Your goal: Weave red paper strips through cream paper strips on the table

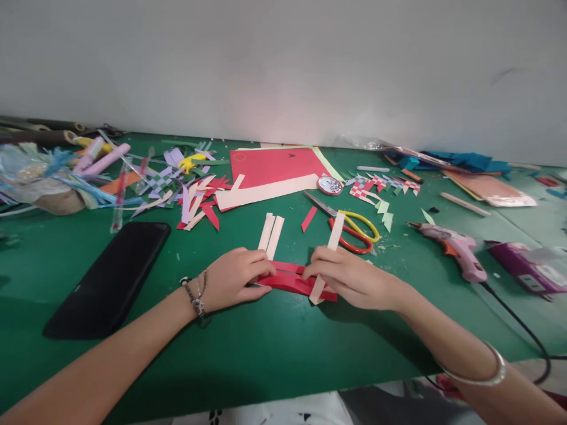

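Two red paper strips (290, 282) lie crosswise in front of me on the green table. My left hand (234, 274) pinches their left ends, where two pale pink paper strips (271, 233) stick out away from me. In my right hand (349, 274) is another pale paper strip (336, 230), set across the right part of the red ones. Its lower end shows past the near red strip. The fingers of my right hand cover part of the crossing, so how the strips pass over or under there is hidden.
Scissors (354, 230) lie just beyond my right hand. A pink glue gun (456, 245) with a cord rests at right, near a purple packet (525, 265). A black phone (110, 277) lies at left. Red paper sheets (274, 165) and scattered woven scraps (162, 183) fill the back.
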Tool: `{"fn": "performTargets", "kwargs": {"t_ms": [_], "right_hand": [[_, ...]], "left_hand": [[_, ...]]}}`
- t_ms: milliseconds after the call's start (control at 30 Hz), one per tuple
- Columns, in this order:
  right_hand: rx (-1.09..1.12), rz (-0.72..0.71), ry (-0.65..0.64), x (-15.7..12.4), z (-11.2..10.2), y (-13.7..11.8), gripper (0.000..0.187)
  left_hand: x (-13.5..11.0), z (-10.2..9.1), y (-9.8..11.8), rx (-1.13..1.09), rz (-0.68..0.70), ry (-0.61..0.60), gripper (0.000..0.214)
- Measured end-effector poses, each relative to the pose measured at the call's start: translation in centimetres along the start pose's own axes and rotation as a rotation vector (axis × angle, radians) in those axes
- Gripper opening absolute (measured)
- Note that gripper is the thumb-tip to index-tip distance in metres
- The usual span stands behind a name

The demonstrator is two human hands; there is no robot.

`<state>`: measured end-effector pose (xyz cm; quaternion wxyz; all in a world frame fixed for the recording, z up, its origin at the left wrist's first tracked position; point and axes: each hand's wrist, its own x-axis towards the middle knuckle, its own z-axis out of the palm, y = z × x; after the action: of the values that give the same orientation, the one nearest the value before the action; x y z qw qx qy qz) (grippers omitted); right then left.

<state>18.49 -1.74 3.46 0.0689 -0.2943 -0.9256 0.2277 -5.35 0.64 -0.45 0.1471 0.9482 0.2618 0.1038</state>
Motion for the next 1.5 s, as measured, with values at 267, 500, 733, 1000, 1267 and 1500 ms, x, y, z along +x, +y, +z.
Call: {"fn": "performTargets", "kwargs": {"t_ms": [267, 500, 733, 1000, 1267, 1500], "right_hand": [[0.105, -0.046, 0.023, 0.5, 0.6, 0.2, 0.032], [0.228, -0.089, 0.143, 0.6, 0.8, 0.0, 0.033], [0.072, 0.0, 0.187, -0.9, 1.1, -0.8, 0.045], [-0.224, -0.095, 0.395, -1.4, 1.7, -1.8, 0.052], [-0.403, -0.354, 0.583, 0.1, 3.9, -3.5, 0.041], [-0.329, -0.309, 0.36, -1.2, 2.7, -3.6, 0.032]], "left_hand": [[1.1, 0.0, 1.9, -0.082, 0.011, 0.048, 0.03], [3.3, 1.8, 5.1, -0.242, -0.292, 0.098, 0.034], [3.6, 2.2, 5.6, -0.34, -0.341, 0.095, 0.007], [3.4, 2.5, 4.9, -0.31, -0.203, 0.088, 0.017], [3.1, 1.9, 5.3, -0.306, -0.15, 0.122, 0.011], [2.6, 1.3, 4.9, -0.43, -0.061, 0.132, 0.015]]}}
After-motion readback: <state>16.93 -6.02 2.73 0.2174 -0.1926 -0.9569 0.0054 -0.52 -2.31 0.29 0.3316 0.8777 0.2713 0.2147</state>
